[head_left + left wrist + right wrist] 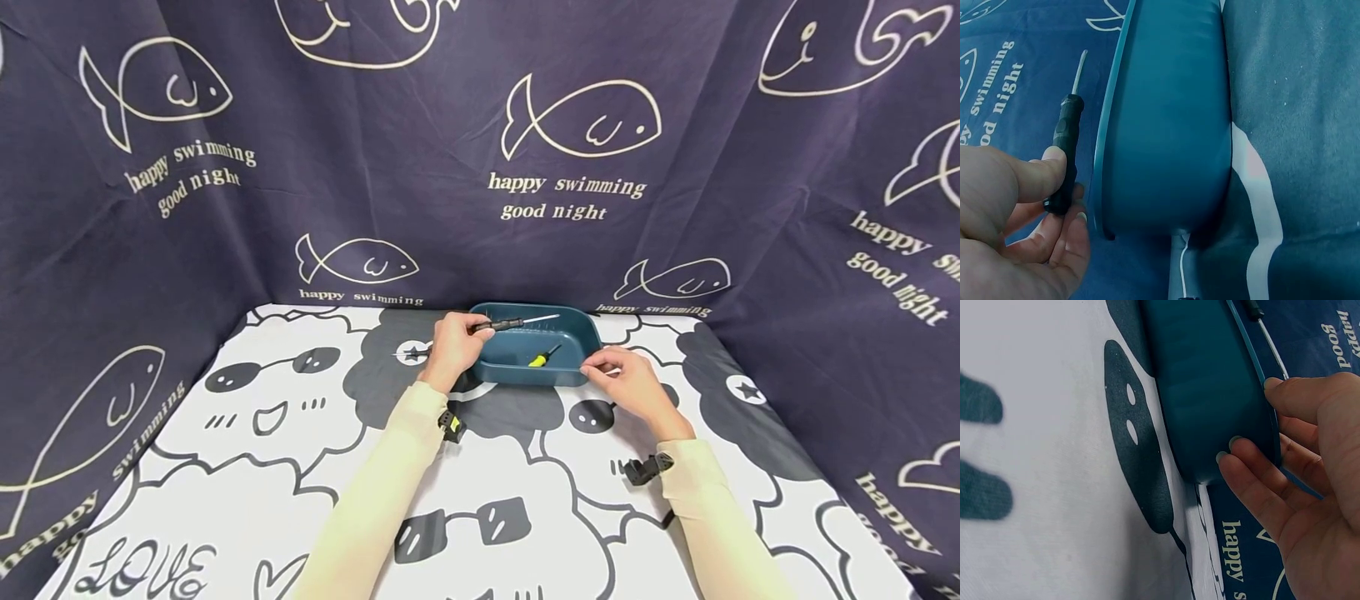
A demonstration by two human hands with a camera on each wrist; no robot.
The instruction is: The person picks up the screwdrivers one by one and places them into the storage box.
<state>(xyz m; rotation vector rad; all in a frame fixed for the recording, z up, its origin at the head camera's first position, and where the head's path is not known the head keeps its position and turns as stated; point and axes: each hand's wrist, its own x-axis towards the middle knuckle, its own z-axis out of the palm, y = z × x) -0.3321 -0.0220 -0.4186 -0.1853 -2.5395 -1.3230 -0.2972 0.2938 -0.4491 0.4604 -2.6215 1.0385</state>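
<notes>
My left hand (455, 346) grips a screwdriver (507, 324) by its black handle, thumb against fingers. Its metal shaft points right, over a dark blue plastic basin (525, 377). In the left wrist view the screwdriver (1067, 134) overlaps the backdrop beside the basin's rim. At the basin's near right corner, my right hand (630, 385) holds the rim. The right wrist view has the thumb at the rim and fingertips against the outer wall (1210, 419). Inside the basin lies a yellow-handled screwdriver (538, 361) with a dark shaft.
Another slim dark tool (415, 355) with a thin shaft lies on the cloth, partly hidden behind my left hand. A printed white and grey cloth (262, 492) covers the table. Dark blue fish-print curtains (450, 167) rise close behind the basin and along both sides.
</notes>
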